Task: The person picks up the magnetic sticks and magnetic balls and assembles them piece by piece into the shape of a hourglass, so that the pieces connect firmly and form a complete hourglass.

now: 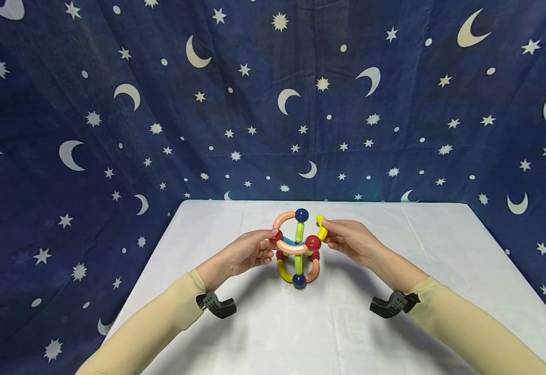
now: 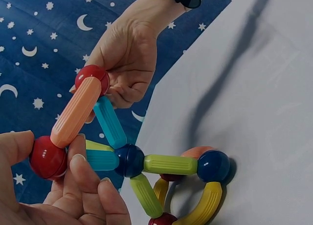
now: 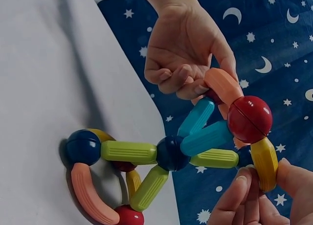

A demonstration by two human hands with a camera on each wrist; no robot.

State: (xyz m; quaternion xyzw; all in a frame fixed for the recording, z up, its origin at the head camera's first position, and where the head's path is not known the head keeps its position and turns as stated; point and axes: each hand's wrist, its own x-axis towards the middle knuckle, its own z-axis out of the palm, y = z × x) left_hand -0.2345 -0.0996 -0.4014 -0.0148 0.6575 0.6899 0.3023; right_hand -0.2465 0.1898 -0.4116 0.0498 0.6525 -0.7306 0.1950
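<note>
A model of magnetic rods and balls stands mid-table, with a dark blue ball [image 1: 302, 215] at its top and another blue ball [image 1: 299, 281] at its foot. My left hand [image 1: 249, 252] grips the left red ball [image 2: 48, 157] between thumb and fingers. From that ball a curved orange rod [image 1: 293, 248] spans to the right red ball [image 3: 249, 119]. My right hand [image 1: 350, 239] pinches a curved yellow rod [image 3: 264, 164], its one end against the right red ball. Blue rods [image 3: 208, 137] and green rods [image 3: 129, 152] meet at a central blue ball [image 3: 172, 153].
A white cloth covers the table [image 1: 273, 333]. Behind it hangs a dark blue curtain [image 1: 254, 104] with moons and stars. A black wrist camera [image 1: 216, 304] sits on the left wrist, another camera [image 1: 394, 303] on the right.
</note>
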